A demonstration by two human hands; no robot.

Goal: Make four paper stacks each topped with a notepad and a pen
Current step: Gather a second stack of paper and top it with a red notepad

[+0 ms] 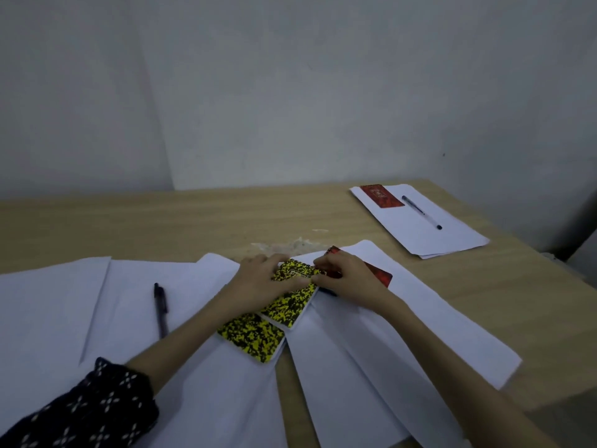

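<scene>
Two yellow-and-black notepads lie overlapped mid-table: the upper notepad (287, 305) and the lower notepad (252, 339). My left hand (258, 279) rests on the upper one, fingers around its far end. My right hand (349, 279) pinches that notepad's far right edge; a red notepad (381, 274) and part of a dark pen (328, 291) peek out beneath this hand. A black pen (160, 310) lies on the left paper sheets (64, 302). At the far right, a paper stack (445, 234) carries a red notepad (382, 195) and a blue pen (421, 212).
Loose white sheets (371, 350) spread under my right forearm over the wooden table (193, 221). A pale smear (290, 245) marks the tabletop behind the hands. A grey wall stands behind; the table's right edge runs close to the far stack.
</scene>
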